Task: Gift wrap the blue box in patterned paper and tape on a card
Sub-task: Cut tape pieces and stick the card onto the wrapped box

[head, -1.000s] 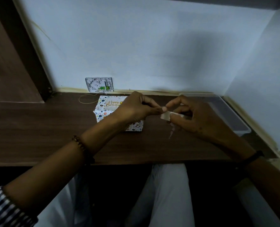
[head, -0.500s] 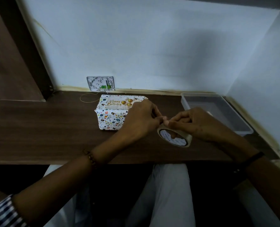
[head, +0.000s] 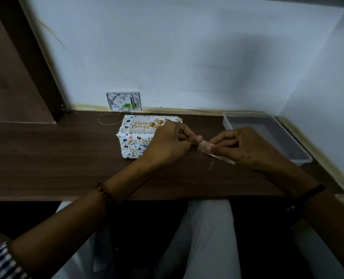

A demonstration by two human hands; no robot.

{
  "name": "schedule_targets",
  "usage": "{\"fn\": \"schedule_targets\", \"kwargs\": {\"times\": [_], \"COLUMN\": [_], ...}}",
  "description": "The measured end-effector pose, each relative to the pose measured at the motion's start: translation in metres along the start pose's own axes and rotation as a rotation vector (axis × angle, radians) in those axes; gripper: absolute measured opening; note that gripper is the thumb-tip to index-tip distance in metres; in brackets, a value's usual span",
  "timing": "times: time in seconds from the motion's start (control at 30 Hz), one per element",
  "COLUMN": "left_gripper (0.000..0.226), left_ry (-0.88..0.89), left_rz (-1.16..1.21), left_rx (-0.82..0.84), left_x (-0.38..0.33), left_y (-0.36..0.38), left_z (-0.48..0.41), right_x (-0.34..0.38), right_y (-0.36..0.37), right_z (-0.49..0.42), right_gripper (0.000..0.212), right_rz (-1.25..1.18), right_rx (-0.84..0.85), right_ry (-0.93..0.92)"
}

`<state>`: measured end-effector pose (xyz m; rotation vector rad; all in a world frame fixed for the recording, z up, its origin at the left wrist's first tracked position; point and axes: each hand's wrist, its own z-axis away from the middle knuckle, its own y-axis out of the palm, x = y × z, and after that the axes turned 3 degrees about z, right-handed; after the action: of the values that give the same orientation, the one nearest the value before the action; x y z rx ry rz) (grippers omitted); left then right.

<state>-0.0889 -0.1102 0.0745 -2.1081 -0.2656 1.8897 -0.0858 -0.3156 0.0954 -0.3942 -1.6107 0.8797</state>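
Observation:
The box [head: 133,142], wrapped in white paper with coloured egg shapes, stands on the dark wooden desk [head: 50,158]. A "Happy Birthday" card [head: 142,125] with gold balloons lies on its top. My left hand [head: 167,144] is in front of the box's right side and pinches the free end of the tape. My right hand [head: 241,148] holds the tape roll [head: 219,157], seen edge-on and mostly hidden under the fingers. The two hands meet fingertip to fingertip just above the desk.
A clear plastic tray [head: 267,135] sits at the desk's right end by the side wall. A patterned packet [head: 123,101] leans on the back wall, with a loop of thin yellow string [head: 108,118] in front of it. My legs are below the desk's front edge.
The tape roll has turned from showing its round face to edge-on. My left thumb and finger have pulled a short strip out from the roll. The box has not moved.

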Motion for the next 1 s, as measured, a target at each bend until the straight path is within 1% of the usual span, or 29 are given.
{"fn": "schedule_targets", "kwargs": {"times": [0.07,0.23,0.33,0.43,0.5,0.57,0.7,1.0], "left_gripper": [0.015,0.013,0.013,0.013,0.012,0.013,0.011,0.013], "left_ry": [-0.007,-0.028,-0.032,-0.014,0.007,0.009,0.0,-0.044], "left_rz": [0.057,0.213,0.346,0.356,0.348,0.364,0.385,0.389], "left_rx": [0.012,0.038,0.047,0.071,0.097,0.119,0.144,0.247], "left_x": [0.002,-0.005,-0.012,-0.018,-0.022,-0.025,-0.031,-0.037], "left_y": [-0.003,-0.007,-0.008,-0.011,-0.016,-0.02,-0.025,-0.033], "left_z": [-0.001,0.0,0.001,0.0,-0.002,-0.002,-0.003,-0.005], "right_x": [0.0,0.002,0.001,0.005,0.007,0.008,0.01,0.01], "right_y": [0.0,-0.003,-0.008,-0.012,-0.015,-0.018,-0.023,-0.034], "right_z": [0.0,-0.002,-0.002,0.0,-0.001,-0.001,-0.002,0.005], "right_gripper": [0.02,0.022,0.025,0.036,0.039,0.037,0.015,0.014], "right_rz": [-0.005,-0.002,-0.014,-0.05,-0.089,-0.118,-0.129,-0.212], "right_rx": [-0.011,-0.028,-0.052,-0.054,-0.054,-0.067,-0.082,-0.046], "right_ry": [-0.022,-0.041,-0.06,-0.084,-0.096,-0.112,-0.119,-0.172]}}
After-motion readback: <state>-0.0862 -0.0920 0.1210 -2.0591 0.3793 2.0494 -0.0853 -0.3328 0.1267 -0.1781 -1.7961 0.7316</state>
